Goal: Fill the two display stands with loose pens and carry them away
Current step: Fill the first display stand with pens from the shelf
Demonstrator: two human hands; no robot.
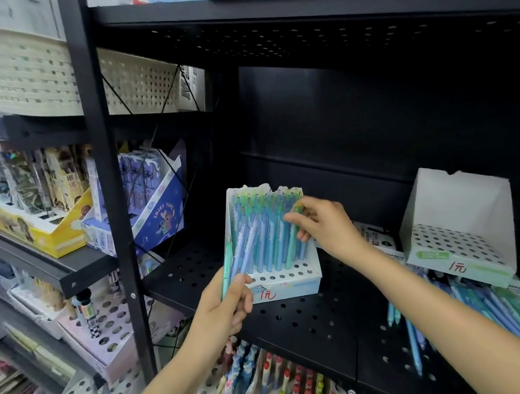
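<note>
A white display stand (pixel 293 282) stands on the black perforated shelf (pixel 309 320), with blue and green pens upright in its back rows; its front row of holes is bare. My left hand (pixel 226 305) grips a small bunch of blue and green pens (pixel 241 251) just left of that stand. My right hand (pixel 326 222) pinches a green pen (pixel 293 241) that stands at the stand's right side. A second white display stand (pixel 461 243) sits at the right with no pens in it. Loose pens (pixel 492 318) lie in a pile on the shelf below it.
Black shelf posts (pixel 113 208) frame the bay. To the left are a yellow box (pixel 40 232) and a blue box (pixel 157 217) of stationery. Lower shelves hold more pen stands (pixel 107 330). White baskets (pixel 19 76) sit higher up. Small packets (pixel 377 240) lie between the two stands.
</note>
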